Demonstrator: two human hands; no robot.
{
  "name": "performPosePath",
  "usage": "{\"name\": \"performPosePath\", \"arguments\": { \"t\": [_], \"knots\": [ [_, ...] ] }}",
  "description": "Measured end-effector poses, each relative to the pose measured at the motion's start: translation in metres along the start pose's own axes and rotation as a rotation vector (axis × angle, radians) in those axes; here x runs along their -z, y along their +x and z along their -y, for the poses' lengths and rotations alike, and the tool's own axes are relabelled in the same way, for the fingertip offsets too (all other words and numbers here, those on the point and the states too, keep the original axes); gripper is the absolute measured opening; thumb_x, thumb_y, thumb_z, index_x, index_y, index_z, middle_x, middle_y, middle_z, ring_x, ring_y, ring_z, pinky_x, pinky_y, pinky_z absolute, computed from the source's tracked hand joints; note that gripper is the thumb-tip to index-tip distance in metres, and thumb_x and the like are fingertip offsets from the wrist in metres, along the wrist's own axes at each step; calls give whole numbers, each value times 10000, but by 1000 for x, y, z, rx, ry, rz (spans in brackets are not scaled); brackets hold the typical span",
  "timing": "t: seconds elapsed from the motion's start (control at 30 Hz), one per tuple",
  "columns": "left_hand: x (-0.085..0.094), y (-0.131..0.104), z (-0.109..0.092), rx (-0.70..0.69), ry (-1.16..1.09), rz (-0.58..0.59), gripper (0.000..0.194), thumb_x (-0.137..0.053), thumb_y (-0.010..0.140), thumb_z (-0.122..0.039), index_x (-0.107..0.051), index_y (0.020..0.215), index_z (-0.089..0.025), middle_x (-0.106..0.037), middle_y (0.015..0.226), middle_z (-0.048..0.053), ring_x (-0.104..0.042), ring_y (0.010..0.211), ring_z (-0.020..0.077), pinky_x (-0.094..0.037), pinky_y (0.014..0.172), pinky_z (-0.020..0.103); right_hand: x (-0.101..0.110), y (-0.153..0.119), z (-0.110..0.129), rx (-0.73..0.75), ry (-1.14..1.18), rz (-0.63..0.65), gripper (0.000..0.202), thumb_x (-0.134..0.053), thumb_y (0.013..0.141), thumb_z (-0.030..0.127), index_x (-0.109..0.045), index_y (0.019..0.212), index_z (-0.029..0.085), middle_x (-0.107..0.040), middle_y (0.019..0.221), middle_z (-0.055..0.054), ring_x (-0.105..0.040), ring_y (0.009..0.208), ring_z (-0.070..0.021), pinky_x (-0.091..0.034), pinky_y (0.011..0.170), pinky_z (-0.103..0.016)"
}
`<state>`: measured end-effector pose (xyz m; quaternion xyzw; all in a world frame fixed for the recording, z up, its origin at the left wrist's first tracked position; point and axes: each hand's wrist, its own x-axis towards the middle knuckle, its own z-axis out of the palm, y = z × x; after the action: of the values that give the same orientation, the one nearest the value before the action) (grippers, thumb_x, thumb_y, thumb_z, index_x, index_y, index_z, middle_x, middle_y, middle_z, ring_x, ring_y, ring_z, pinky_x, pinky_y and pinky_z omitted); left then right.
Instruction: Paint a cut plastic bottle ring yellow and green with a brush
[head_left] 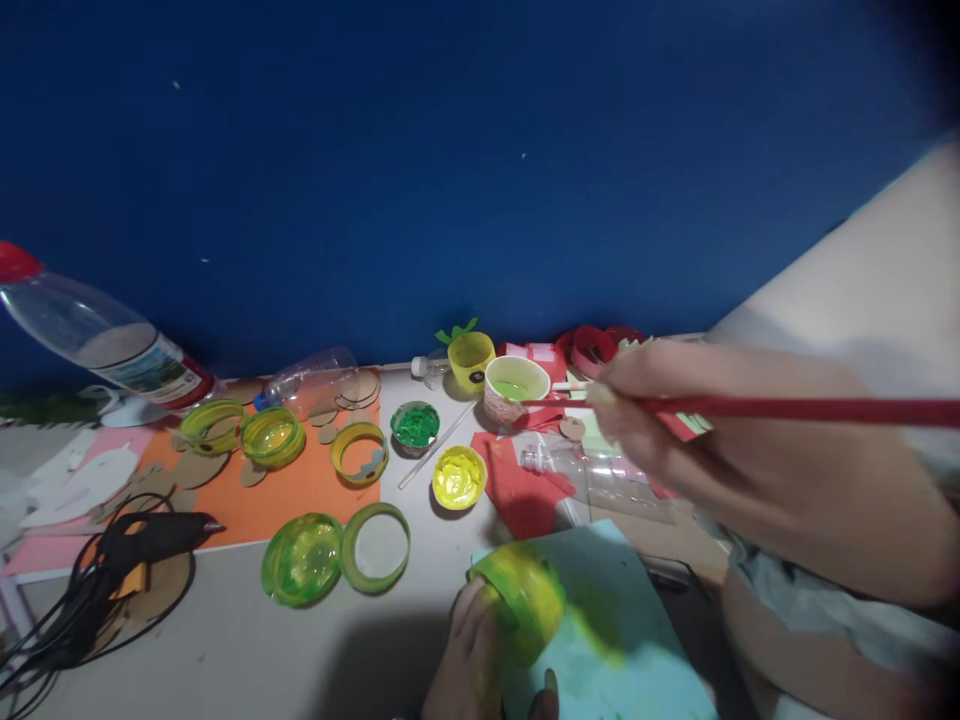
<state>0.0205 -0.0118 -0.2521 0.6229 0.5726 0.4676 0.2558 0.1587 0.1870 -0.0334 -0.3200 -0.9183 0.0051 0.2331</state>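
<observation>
Left hand [476,645] grips painted piece [529,600], yellow and green, fingers and thumb around it; piece sits low in view, at left part of blue sheet [637,610]. Right hand [720,450], blurred, pinches red brush [825,410], far end at cup [498,404]; cannot tell whether inside or in front. Left of cup: green paint [415,426]. Below cup: yellow paint [459,478]. Further left, green ring [349,548] touches painted dish [304,560]. Glue gun [150,537] lies at far left, near orange sheet [225,515].
</observation>
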Motion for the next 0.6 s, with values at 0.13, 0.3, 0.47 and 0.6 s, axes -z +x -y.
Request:
{"name": "performPosePath", "arguments": {
  "t": [0.13,0.3,0.47,0.6],
  "knots": [
    [2,2,-7,28,-22,-2,636,-587,825,-178,-362,1419,-201,-562,1307,175,-510,1275,340,-507,1004,446,4,5,-2,-178,144,-284,207,-445,1004,242,-517,815,202,-515,629,35,-482,501,-103,-347,461,-254],
    [2,5,-9,51,-50,8,519,-509,859,-155,-409,1365,-204,-601,1230,162,-541,1239,329,-495,1010,488,-9,15,-13,-244,479,-460,200,-479,986,128,-545,800,163,-534,614,23,-520,501,-102,-406,453,-230],
    [2,7,-15,66,-52,2,481,-510,859,-158,-433,1332,-200,-588,1224,176,-538,1233,339,-476,1021,516,-11,15,-27,-266,717,-525,197,-461,1003,132,-477,810,173,-509,604,25,-561,482,-129,-411,430,-230],
    [1,4,-16,61,-40,0,491,-548,877,-208,-424,1352,-200,-570,1238,186,-510,1261,344,-487,1008,511,-7,13,-29,-289,720,-528,204,-440,1014,131,-484,819,171,-495,594,26,-567,480,-127,-403,440,-235]
  ]
}}
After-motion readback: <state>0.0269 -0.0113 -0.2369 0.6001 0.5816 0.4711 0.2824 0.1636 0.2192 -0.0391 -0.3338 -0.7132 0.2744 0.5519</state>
